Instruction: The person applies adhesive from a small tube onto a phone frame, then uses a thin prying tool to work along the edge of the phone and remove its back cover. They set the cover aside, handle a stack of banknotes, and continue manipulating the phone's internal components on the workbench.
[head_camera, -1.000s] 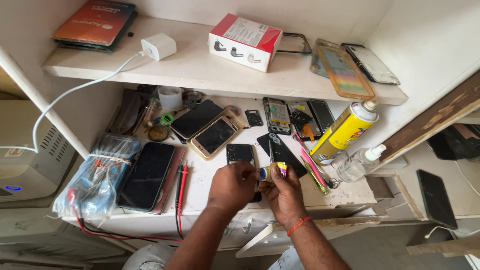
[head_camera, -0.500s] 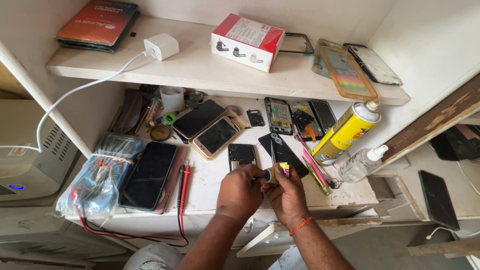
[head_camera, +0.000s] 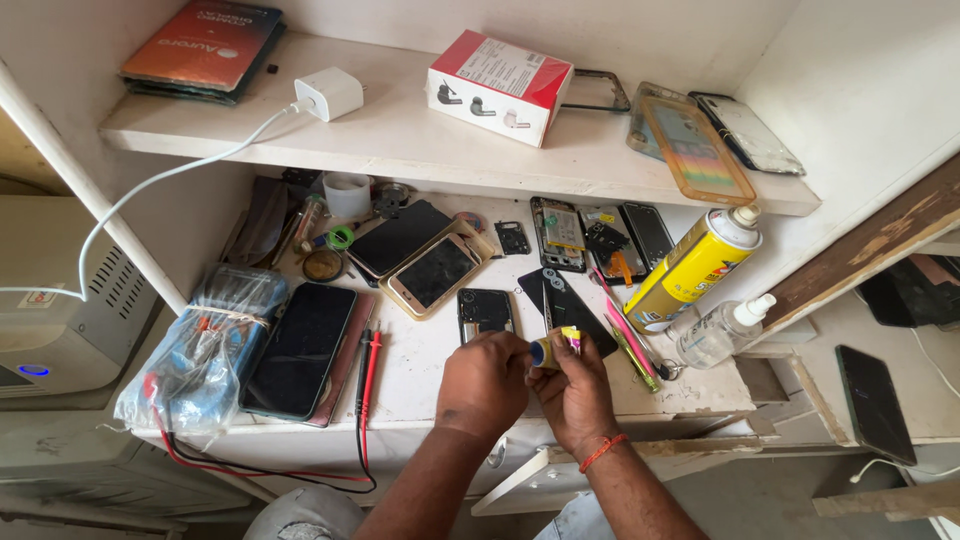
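Note:
Both my hands meet over the front of a white workbench (head_camera: 420, 370). My left hand (head_camera: 485, 385) and my right hand (head_camera: 573, 390) pinch a small yellow tube with a blue and pink end (head_camera: 553, 347) between their fingertips. Just beyond the hands lie a small dark phone part (head_camera: 485, 310) and a black phone back panel (head_camera: 565, 310). An orange band circles my right wrist.
Several phones and opened phone bodies lie across the bench, with a large black phone (head_camera: 300, 348) and multimeter probes (head_camera: 368, 365) at left. A yellow spray can (head_camera: 695, 265) and clear bottle (head_camera: 715, 330) stand at right. A shelf above holds a red-white box (head_camera: 500, 85) and a charger (head_camera: 328, 93).
My hands stay together on the small tube and shift slightly toward me and to the right. Nothing else on the bench moved.

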